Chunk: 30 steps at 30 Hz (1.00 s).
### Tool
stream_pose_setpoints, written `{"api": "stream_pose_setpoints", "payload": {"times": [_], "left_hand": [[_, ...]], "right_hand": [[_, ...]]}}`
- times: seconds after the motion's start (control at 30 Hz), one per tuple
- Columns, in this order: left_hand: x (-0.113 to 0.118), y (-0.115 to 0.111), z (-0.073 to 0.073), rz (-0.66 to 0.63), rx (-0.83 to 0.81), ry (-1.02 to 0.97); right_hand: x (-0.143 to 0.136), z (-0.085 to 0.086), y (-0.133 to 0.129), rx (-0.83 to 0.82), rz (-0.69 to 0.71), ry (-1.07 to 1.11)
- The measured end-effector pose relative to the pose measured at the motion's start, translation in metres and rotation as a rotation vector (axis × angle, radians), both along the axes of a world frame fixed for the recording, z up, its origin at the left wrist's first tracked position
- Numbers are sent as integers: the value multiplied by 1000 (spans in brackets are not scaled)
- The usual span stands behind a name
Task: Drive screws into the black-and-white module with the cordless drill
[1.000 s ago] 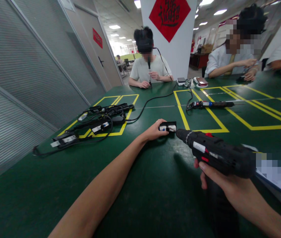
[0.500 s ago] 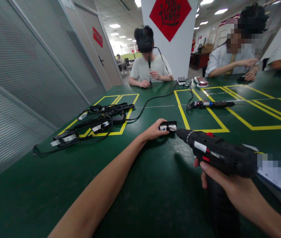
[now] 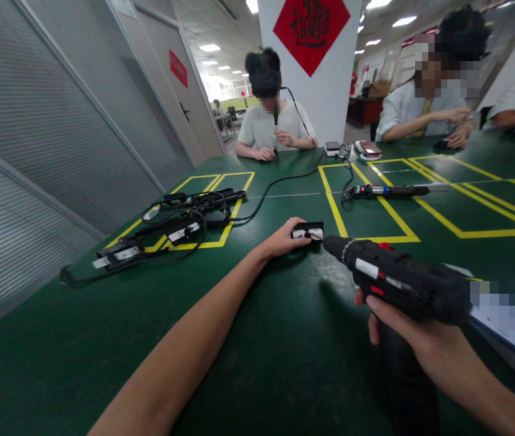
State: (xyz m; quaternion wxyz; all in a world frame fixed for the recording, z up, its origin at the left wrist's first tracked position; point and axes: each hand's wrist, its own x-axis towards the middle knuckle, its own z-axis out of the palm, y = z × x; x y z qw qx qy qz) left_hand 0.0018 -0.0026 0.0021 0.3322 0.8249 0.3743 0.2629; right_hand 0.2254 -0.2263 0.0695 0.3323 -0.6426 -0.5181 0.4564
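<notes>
The left hand [image 3: 284, 238] is resting on the green counter [image 3: 248, 363], its fingers gripping the left end of a small black box [image 3: 316, 232] with white patches on its near side. The box is sitting on the counter ahead of the person, just beyond the nose of a drill [image 3: 402, 281]. The right hand [image 3: 416, 333] is holding the drill, fingers wrapping its handle, and the chuck [image 3: 336, 247] is pointing at the right end of the box; whether a bit is touching it, I cannot tell. To the left, black parts [image 3: 193, 229] are lying in a cluster over yellow tape [image 3: 238, 209], with a cord [image 3: 279, 180] running away from them. A slim tool [image 3: 393, 191] is lying farther off, to the right. Across the counter, a co-worker [image 3: 278, 121] is holding a screwdriver [image 3: 276, 118] upright.
</notes>
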Motion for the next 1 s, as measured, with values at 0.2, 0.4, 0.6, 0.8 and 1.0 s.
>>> {"api": "stream_pose_setpoints", "payload": {"times": [0.2,0.4,0.6,0.8,1.0], "left_hand": [[1,0,0,-5,0,-13],[0,0,0,-5,-9,-17],[0,0,1,4,-20,8],[0,0,1,8,-19,9],[0,0,0,-4,10,6]], "right_hand": [[0,-2,1,-5,-15,-4],[0,-2,0,-15,-1,14],[0,-1,0,-8,-6,57],[0,2,-1,-19,-7,18],[0,0,0,-26,26,17]]}}
